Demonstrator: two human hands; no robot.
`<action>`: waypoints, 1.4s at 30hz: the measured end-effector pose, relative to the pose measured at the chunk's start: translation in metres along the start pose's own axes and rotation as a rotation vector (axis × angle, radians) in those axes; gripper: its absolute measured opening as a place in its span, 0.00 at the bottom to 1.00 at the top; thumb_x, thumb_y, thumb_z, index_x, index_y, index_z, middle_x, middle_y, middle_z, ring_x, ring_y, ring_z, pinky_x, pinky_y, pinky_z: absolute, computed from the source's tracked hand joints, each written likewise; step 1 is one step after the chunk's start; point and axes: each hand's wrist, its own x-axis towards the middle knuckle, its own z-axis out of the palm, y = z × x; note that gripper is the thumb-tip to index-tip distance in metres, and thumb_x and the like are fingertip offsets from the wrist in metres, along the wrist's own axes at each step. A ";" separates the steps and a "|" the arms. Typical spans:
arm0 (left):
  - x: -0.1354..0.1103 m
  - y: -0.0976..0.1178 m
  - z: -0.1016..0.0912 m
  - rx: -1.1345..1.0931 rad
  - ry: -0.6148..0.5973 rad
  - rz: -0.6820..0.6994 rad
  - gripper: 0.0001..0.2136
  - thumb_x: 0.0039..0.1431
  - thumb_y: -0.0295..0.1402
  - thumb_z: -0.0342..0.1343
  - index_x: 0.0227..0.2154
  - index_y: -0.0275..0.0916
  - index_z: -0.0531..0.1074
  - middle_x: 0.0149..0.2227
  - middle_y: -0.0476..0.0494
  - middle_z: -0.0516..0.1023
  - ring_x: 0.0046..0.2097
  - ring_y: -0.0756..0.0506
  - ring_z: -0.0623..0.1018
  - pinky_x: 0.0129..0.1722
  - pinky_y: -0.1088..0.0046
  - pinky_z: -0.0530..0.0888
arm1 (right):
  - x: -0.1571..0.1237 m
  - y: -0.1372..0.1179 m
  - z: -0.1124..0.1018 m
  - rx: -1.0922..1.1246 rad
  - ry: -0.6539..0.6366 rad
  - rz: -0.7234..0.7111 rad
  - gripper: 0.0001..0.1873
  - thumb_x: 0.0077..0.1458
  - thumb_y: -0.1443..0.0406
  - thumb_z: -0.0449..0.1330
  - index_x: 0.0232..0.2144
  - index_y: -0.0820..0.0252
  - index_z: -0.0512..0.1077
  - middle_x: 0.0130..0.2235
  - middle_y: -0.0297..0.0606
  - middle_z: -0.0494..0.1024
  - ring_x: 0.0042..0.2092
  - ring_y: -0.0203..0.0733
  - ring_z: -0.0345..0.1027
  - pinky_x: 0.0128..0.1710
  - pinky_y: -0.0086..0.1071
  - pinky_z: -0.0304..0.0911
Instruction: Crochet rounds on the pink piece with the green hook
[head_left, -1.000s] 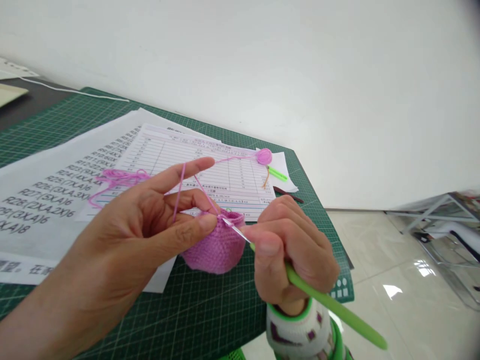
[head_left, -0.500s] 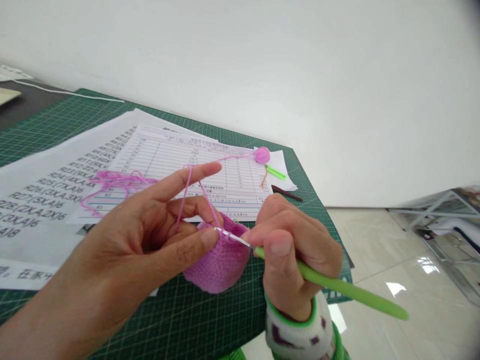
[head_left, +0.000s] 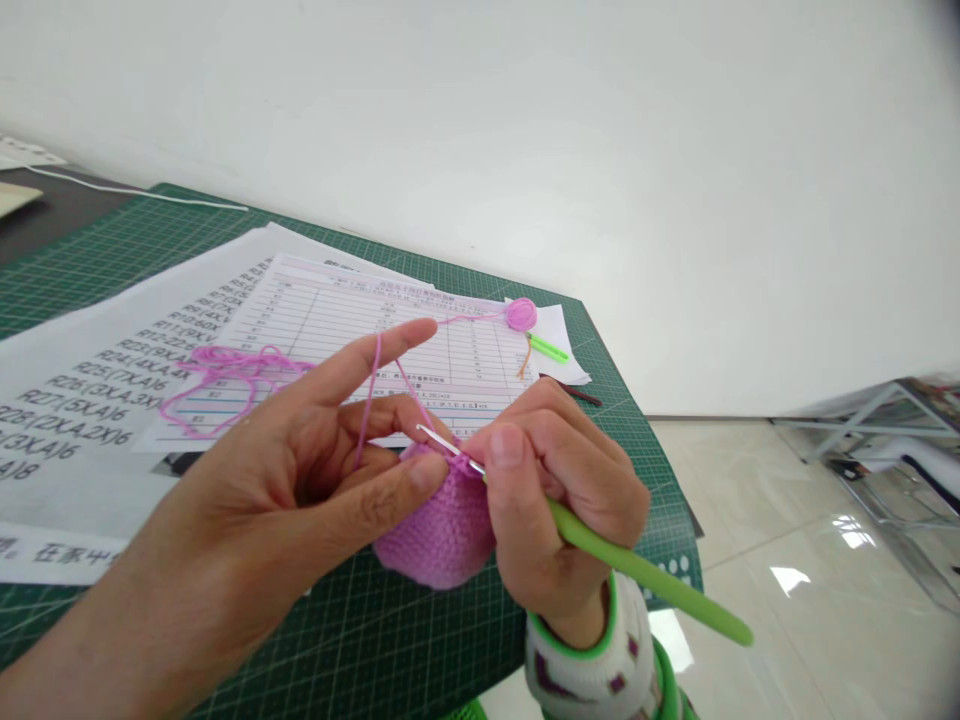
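The left hand (head_left: 281, 485) pinches a pink crocheted piece (head_left: 439, 535), yarn (head_left: 368, 400) looped over its index finger. The right hand (head_left: 559, 480) grips a green-handled hook (head_left: 652, 571), its metal shaft at the piece's rim. Printed sheets (head_left: 337, 335) lie on a green mat (head_left: 390, 650).

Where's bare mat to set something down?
The mat is bare below the pink piece, between left forearm and right sleeve, and at far left between papers and white cord. Crowded: the middle, with loose yarn, left hand and right hand, and the far right corner, with yarn ball and green tool.
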 end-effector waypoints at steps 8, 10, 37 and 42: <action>0.001 0.006 0.012 -0.049 0.002 0.001 0.32 0.50 0.33 0.70 0.58 0.57 0.68 0.27 0.50 0.80 0.24 0.52 0.71 0.21 0.84 0.70 | 0.001 0.002 0.004 0.016 0.105 -0.061 0.16 0.61 0.71 0.53 0.20 0.59 0.61 0.19 0.28 0.58 0.24 0.31 0.54 0.23 0.32 0.50; 0.000 0.010 0.014 -0.048 -0.006 -0.011 0.32 0.51 0.33 0.69 0.58 0.59 0.67 0.29 0.50 0.80 0.22 0.54 0.68 0.20 0.84 0.67 | 0.002 0.004 0.004 0.029 0.104 -0.039 0.16 0.61 0.71 0.53 0.20 0.59 0.61 0.19 0.28 0.57 0.25 0.32 0.55 0.24 0.32 0.51; 0.013 0.046 0.011 -0.176 0.064 -0.171 0.32 0.49 0.33 0.70 0.58 0.51 0.69 0.33 0.49 0.82 0.36 0.47 0.78 0.38 0.79 0.76 | 0.038 0.003 0.012 -0.134 0.192 -0.336 0.12 0.62 0.69 0.50 0.25 0.58 0.62 0.21 0.30 0.64 0.25 0.33 0.57 0.24 0.31 0.56; 0.008 0.039 -0.001 -0.205 -0.019 -0.247 0.34 0.48 0.32 0.70 0.60 0.53 0.68 0.35 0.46 0.83 0.40 0.43 0.80 0.34 0.78 0.76 | 0.037 -0.006 0.003 0.072 0.137 -0.194 0.16 0.59 0.71 0.51 0.20 0.58 0.55 0.19 0.28 0.57 0.22 0.30 0.53 0.23 0.30 0.51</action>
